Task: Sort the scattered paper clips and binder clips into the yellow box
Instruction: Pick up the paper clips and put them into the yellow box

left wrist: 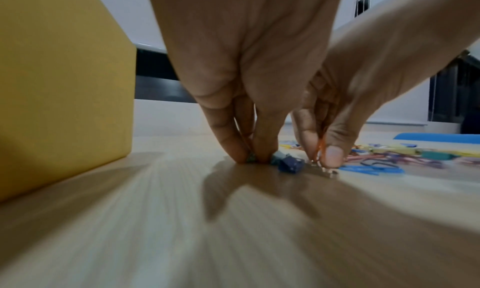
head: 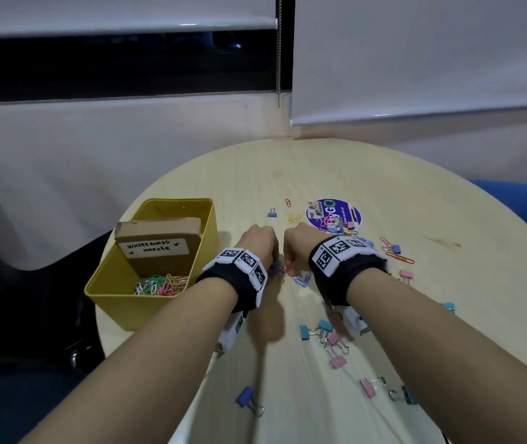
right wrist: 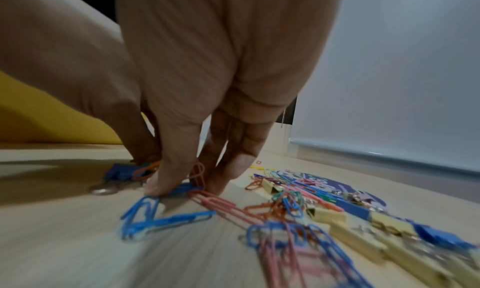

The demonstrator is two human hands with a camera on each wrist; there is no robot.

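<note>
The yellow box [head: 118, 310] stands at the table's left with several coloured paper clips [head: 159, 285] inside. My left hand [left wrist: 250, 159] points fingers down just right of it and pinches a small greenish clip against the table. A dark blue binder clip [left wrist: 289, 165] lies touching that hand's fingertips. My right hand [right wrist: 187, 181] is close beside it and pinches an orange paper clip [right wrist: 198, 173], with its thumb on a blue paper clip [right wrist: 145, 214]. Both hands [head: 257, 243] [head: 299, 243] meet at the table's middle.
A brown cardboard box [head: 159, 238] labelled for whiteboard markers sits in the yellow box's far end. A round blue sticker [head: 334, 216] holds a tangle of clips. Pink and blue binder clips [head: 337, 362] lie near my forearms. The round table's edge [head: 108, 344] runs beneath the box.
</note>
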